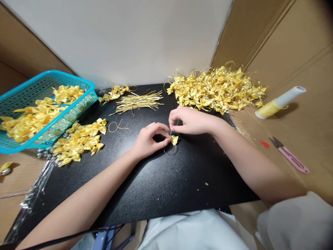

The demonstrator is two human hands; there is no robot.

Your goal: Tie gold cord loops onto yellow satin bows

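Near the middle of the black table, my left hand (pixel 153 140) pinches a small yellow bow (pixel 174 140) that has a silver bell on it. A thin gold cord (pixel 171 152) loops out below the bow onto the tabletop. My right hand (pixel 186 120) is just above and to the right, its thumb and forefinger closed on an upper part of the gold cord. Behind my hands lies a bundle of straight gold cords (pixel 139 102). One loose, curled cord (pixel 117 127) rests left of my left hand.
A turquoise basket (pixel 65 122) of yellow bows stands at the left, with more bows (pixel 80 140) and bells beside it. A large heap of corded bows (pixel 217 89) lies back right. Pink snips (pixel 292 158) and a roll (pixel 279 102) are on cardboard at the right.
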